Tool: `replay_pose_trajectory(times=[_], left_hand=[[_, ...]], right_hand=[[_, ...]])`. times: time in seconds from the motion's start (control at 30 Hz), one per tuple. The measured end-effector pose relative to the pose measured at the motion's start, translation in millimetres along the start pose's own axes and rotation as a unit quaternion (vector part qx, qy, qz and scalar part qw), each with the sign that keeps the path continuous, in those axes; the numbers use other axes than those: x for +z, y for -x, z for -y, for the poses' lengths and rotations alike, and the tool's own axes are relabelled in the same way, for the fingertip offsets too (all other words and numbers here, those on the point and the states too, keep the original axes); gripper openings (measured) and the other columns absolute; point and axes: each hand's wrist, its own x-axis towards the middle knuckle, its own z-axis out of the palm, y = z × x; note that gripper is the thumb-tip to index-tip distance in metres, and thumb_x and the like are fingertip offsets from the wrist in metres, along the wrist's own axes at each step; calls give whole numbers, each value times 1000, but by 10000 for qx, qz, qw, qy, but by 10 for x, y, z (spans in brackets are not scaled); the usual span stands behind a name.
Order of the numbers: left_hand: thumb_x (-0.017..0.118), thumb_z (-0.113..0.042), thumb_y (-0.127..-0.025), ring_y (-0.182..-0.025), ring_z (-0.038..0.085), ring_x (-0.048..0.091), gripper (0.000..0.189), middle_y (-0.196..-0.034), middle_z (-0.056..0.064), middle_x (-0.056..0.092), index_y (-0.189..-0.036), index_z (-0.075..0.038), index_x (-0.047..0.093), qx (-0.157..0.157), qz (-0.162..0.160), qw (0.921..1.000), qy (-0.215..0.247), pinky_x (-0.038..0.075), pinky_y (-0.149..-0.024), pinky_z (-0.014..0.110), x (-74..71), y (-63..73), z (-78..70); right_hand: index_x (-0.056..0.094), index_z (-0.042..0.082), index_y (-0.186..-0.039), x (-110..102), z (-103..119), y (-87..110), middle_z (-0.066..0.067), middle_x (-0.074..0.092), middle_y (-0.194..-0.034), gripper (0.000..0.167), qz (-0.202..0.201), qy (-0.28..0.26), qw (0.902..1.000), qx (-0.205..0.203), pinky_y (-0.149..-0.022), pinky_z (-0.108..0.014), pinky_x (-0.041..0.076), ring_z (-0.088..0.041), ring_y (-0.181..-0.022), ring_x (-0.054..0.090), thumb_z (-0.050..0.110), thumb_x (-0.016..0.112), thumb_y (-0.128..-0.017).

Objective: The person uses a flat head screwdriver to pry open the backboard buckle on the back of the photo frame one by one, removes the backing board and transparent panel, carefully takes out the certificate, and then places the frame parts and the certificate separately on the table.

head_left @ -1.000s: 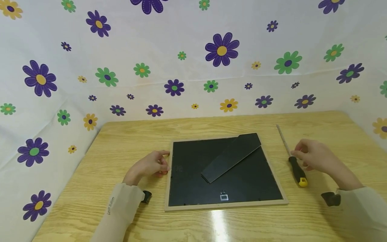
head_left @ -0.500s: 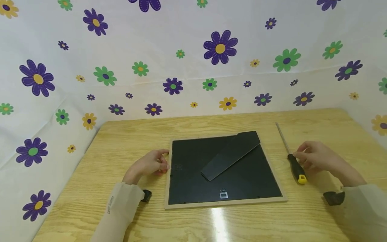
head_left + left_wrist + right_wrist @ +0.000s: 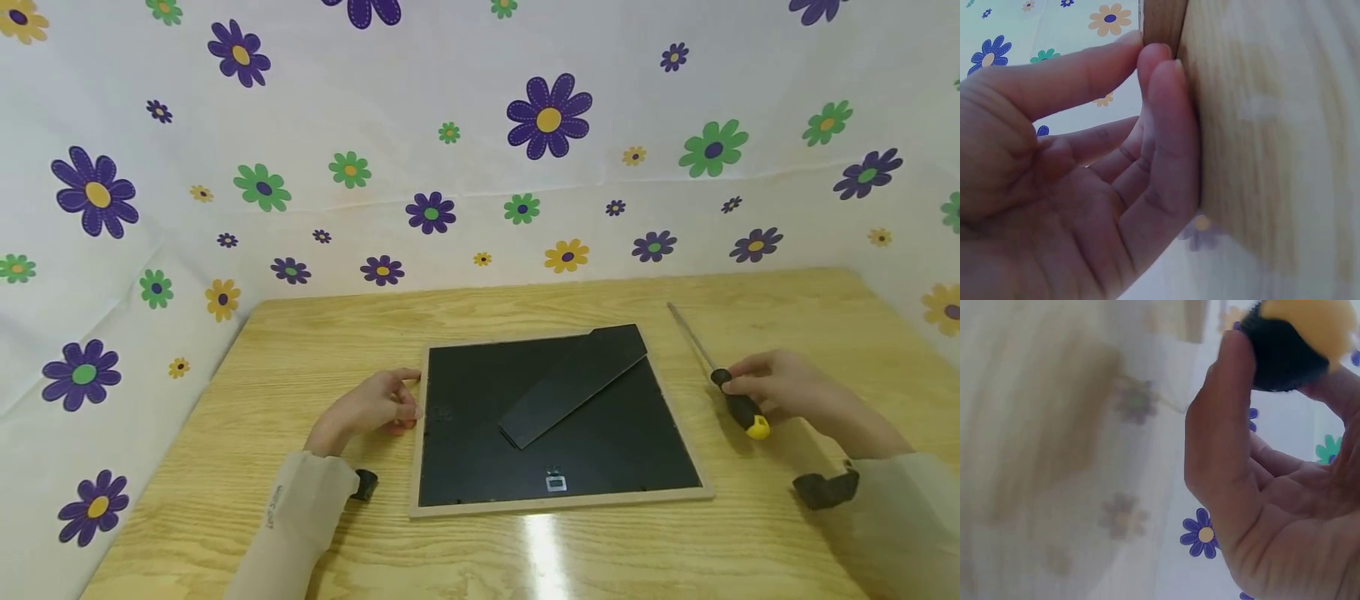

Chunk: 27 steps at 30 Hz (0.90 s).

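A picture frame (image 3: 480, 467) lies face down on the table, its black back upward, with a folded black stand (image 3: 573, 387) slanting across it. My left hand (image 3: 369, 408) holds the frame's left edge; in the left wrist view, thumb and bent fingers meet at the wooden edge (image 3: 1163, 22). To the right of the frame, my right hand (image 3: 787, 392) pinches the black-and-yellow handle of a screwdriver (image 3: 744, 410) between thumb and fingers. Its long metal shaft points up and left, away from me. Up close in the right wrist view, the handle end (image 3: 1297, 347) sits between thumb and fingers.
The wooden table (image 3: 330, 333) backs onto a white sheet (image 3: 450, 167) printed with flowers, which also rises at both sides. A small metal hanger (image 3: 556, 483) is fixed near the frame's front edge. Black straps (image 3: 825, 490) show at both wrists.
My right hand has taken hold of the screwdriver by its handle; the shaft has swung a little left and the handle has come up. The left hand and the frame stay put.
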Motion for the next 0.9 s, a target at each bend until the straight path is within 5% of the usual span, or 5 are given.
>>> replay_pose_trajectory(times=[0.17, 0.37, 0.5, 0.73, 0.9], left_hand=[[63, 8, -94, -67, 15, 57, 66, -85, 11, 61, -151, 15, 30, -66, -42, 10000, -42, 53, -60, 25, -6, 10, 13], [62, 9, -94, -67, 14, 57, 66, -85, 11, 61, -151, 16, 28, 28, 36, 10000, 5, 52, -60, 26, -4, -5, -6], [63, 8, -94, -68, 15, 57, 67, -85, 10, 61, -151, 14, 29, -43, 5, 10000, -15, 52, -61, 26, -5, -10, 2], [63, 4, -95, -69, 16, 57, 66, -84, 10, 61, -153, 10, 32, -34, -39, 9995, -315, 51, -63, 25, -5, -13, -14], [63, -3, -99, -64, 16, 53, 64, -76, 8, 58, -156, 2, 34, 19, -164, 9976, -668, 48, -59, 26, 41, -29, -65]], right_hand=[[42, -25, -135, -18, 84, 24, -29, 58, -125, 47, 49, -460, 9987, -224, -71, -35, 55, -18, -93, 59, 13, 48, -107], [28, -29, -138, 28, 127, 43, -14, 64, -99, 45, 199, -1255, 9912, -370, -64, -34, 58, -19, -75, 66, 6, 32, -110], [33, -22, -136, 50, 118, 42, -9, 59, -94, 40, 32, -1121, 9923, -535, -55, -30, 49, -16, -67, 57, 7, 25, -110], [45, -16, -131, 93, 216, 55, -4, 49, -70, 35, -378, -878, 9900, -1037, -44, -32, 31, -17, -52, 40, 10, 49, -108], [56, -14, -128, 230, 366, 59, -4, 51, -66, 33, -394, -198, 9779, -2043, -39, -32, 31, -16, -46, 39, 0, 63, -99]])
